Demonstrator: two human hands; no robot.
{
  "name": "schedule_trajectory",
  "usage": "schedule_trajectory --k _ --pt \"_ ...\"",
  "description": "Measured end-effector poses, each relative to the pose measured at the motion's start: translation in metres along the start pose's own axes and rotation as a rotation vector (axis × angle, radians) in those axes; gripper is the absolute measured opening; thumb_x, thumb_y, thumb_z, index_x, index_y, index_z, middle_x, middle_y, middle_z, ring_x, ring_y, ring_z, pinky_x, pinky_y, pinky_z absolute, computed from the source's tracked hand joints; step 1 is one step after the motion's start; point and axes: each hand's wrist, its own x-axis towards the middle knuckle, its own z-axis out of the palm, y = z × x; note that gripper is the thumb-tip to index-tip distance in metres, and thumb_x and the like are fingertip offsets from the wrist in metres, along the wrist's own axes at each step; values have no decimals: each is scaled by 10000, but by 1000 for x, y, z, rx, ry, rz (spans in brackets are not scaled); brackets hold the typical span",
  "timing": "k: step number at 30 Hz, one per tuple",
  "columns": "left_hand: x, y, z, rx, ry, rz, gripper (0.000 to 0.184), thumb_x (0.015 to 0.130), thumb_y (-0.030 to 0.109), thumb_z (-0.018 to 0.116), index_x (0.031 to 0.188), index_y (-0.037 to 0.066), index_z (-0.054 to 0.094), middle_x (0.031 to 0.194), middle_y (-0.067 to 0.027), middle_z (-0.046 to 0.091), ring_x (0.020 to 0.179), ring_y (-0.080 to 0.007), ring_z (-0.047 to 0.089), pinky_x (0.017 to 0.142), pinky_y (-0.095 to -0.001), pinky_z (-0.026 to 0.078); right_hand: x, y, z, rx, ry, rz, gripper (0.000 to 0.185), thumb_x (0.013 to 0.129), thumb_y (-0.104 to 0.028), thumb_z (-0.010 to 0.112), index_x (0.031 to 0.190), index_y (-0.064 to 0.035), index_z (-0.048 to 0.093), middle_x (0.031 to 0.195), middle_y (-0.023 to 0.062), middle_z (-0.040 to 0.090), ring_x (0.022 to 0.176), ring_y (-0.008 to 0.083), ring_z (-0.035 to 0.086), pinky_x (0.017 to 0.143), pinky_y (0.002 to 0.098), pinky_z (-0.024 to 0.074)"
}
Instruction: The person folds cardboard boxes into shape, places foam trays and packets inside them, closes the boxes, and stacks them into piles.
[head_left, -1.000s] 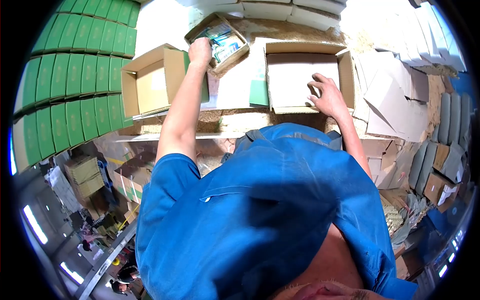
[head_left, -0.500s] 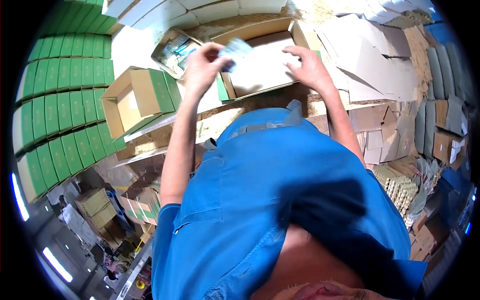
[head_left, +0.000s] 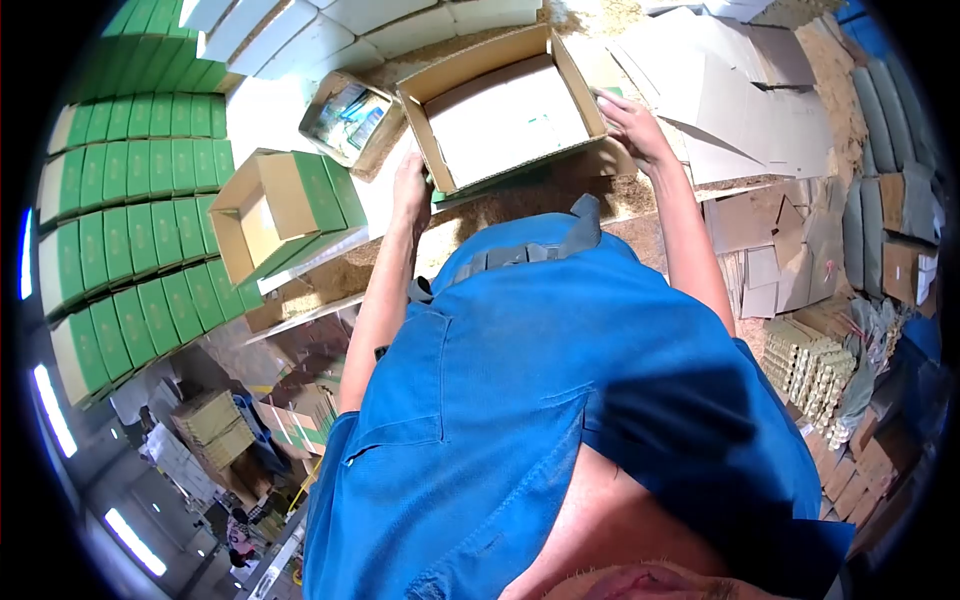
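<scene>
An open cardboard box (head_left: 555, 65) with brown inner walls and green on its outside is between my two hands, its open side towards me. Its floor is white, and a small pale blue-green printed piece (head_left: 541, 130) lies on it. My left hand (head_left: 411, 190) is closed on the box's left side, with most of its fingers hidden. Against the right side, my right hand (head_left: 632, 130) grips with the fingers behind the wall. Left of the box stands a small bin (head_left: 318, 122) holding blue and green printed packets or cards.
Another open green-and-brown box (head_left: 285, 200) stands to the left on the white bench surface (head_left: 262, 110). Rows of green boxes (head_left: 130, 230) are stacked at far left. White cardboard sheets (head_left: 700, 90) lie at right, and white stacks (head_left: 370, 35) line the back.
My left hand has let go of a blue-and-white printed piece and moved down to the box's left side. My right hand has moved from inside to the right wall. The box looks shifted and tilted.
</scene>
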Motion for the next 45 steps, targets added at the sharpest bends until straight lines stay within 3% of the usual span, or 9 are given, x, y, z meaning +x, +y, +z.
schedule_trajectory --k 4,6,14,17,21,25,29,37,45 --pt "1 -4 9 22 8 -45 533 1013 303 500 1513 202 344 1503 -66 414 1338 -236 431 1054 -442 384 40 29 10 -143 -86 -8 758 951 -416 605 1497 6 290 1450 167 464 1306 244 481 1053 339 411" --pt "-10 7 23 274 -14 -57 647 953 295 616 1523 224 319 1501 -94 422 1334 -239 438 1084 -422 363 48 21 22 -690 -81 42 1073 733 -539 794 1497 12 281 1381 205 521 1261 261 514 1055 363 396" --pt "23 -40 1 712 -141 355 955 728 156 819 1526 143 294 1497 -188 404 1365 -251 408 1140 -350 305 64 31 42 -533 -167 -3 754 766 -251 830 1339 58 451 1181 158 642 1089 221 619 976 327 481" --pt "28 -43 -9 559 -142 285 951 711 158 828 1516 153 322 1478 -193 428 1356 -251 418 1130 -351 322 71 43 41 -95 -209 55 796 822 54 685 1467 31 220 1232 221 559 1093 272 619 962 357 530" --pt "23 -26 -26 576 -215 309 896 742 155 794 1513 213 342 1485 -163 427 1340 -238 433 1118 -337 333 34 46 45 -196 14 172 760 838 -260 687 1463 0 341 1359 114 532 1296 210 465 1106 358 320" --pt "12 -12 -46 422 -290 246 717 797 143 728 1456 221 455 1448 -117 491 1339 -236 442 1118 -345 338 15 76 42 280 20 197 322 877 -208 649 1141 -35 583 1061 81 628 989 217 628 865 360 540" --pt "-48 30 -63 356 -184 69 577 844 77 666 1395 189 537 1397 -112 542 1188 -206 571 990 -343 470 -13 73 76 467 -19 172 463 880 -185 618 1286 14 522 1202 161 628 1084 300 631 950 435 522" --pt "-172 152 -242 765 1109 723 316 916 173 600 1210 85 678 1207 -124 677 1113 -211 637 985 -332 457 17 -9 236 479 -390 138 366 926 -230 602 1222 -22 550 1145 138 645 1007 290 656 868 442 556" --pt "-95 155 -414 620 240 -306 427 1001 383 440 1274 114 628 1227 9 669 1011 -69 610 779 -278 500 47 14 396 305 -550 167 266 889 -233 665 1048 -24 623 935 90 686 811 201 665 783 353 549"
